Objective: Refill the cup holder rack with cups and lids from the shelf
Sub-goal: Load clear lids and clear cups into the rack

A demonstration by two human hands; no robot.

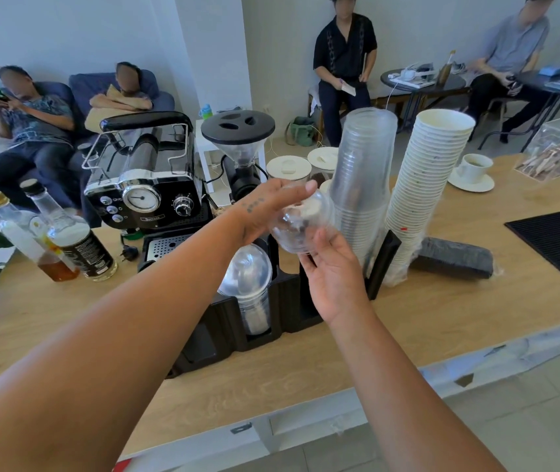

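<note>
A black cup holder rack (227, 321) stands on the wooden counter. One of its slots holds a stack of clear dome lids (247, 277). A tall stack of clear plastic cups (362, 178) and a tall stack of white paper cups (421, 195) rise from its right side. Above the rack both hands grip a small stack of clear dome lids (300, 228): my left hand (268, 206) covers it from above and my right hand (331, 267) supports it from below.
A black espresso machine (142, 185) and a grinder (241, 155) stand behind the rack. Two bottles (67, 240) sit at the left. A wrapped black bundle (452, 257), a white cup on a saucer (472, 172) and a black mat (558, 240) lie to the right. Several people sit beyond the counter.
</note>
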